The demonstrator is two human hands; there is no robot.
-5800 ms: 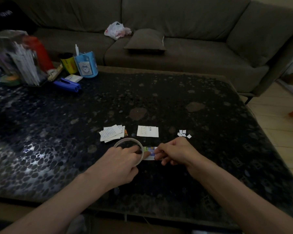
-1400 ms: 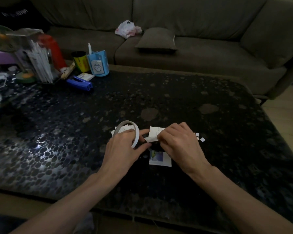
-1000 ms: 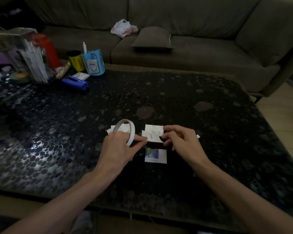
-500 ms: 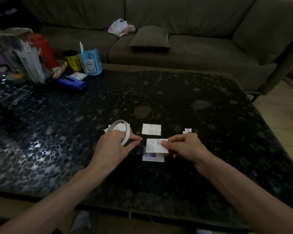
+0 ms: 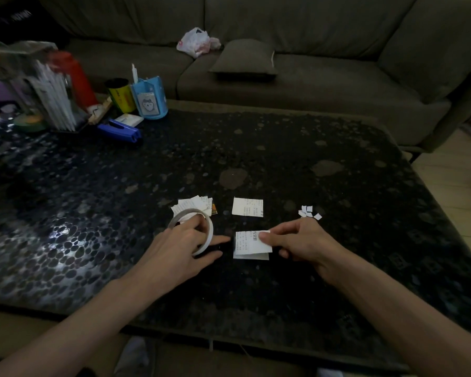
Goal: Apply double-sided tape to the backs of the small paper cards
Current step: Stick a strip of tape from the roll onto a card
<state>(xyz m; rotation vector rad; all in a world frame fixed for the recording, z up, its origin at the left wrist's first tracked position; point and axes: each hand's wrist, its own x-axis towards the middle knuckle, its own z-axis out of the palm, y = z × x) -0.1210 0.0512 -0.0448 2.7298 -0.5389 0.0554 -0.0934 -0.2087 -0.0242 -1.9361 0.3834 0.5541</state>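
My left hand point(image 5: 180, 247) holds the white roll of double-sided tape point(image 5: 192, 229) on edge, fingers through its ring. My right hand point(image 5: 299, 242) pinches the right edge of a small white printed card point(image 5: 246, 242), which lies over another card point(image 5: 252, 257) on the dark table point(image 5: 310, 281). Another single card point(image 5: 247, 207) lies just beyond. A stack of cards point(image 5: 193, 206) sits behind the tape roll. Tiny white paper scraps point(image 5: 307, 212) lie beyond my right hand.
At the table's back left stand a blue stapler point(image 5: 119, 130), a blue pen holder point(image 5: 149, 100), a yellow can point(image 5: 120, 95), a red bottle point(image 5: 76, 77) and a clear holder of white sticks point(image 5: 49, 96). A grey sofa point(image 5: 283, 63) with a cushion runs behind.
My right hand took a card from the pile beyond, drew it toward me and laid it over the picture card, which is now almost covered. My left hand keeps holding the tape roll.
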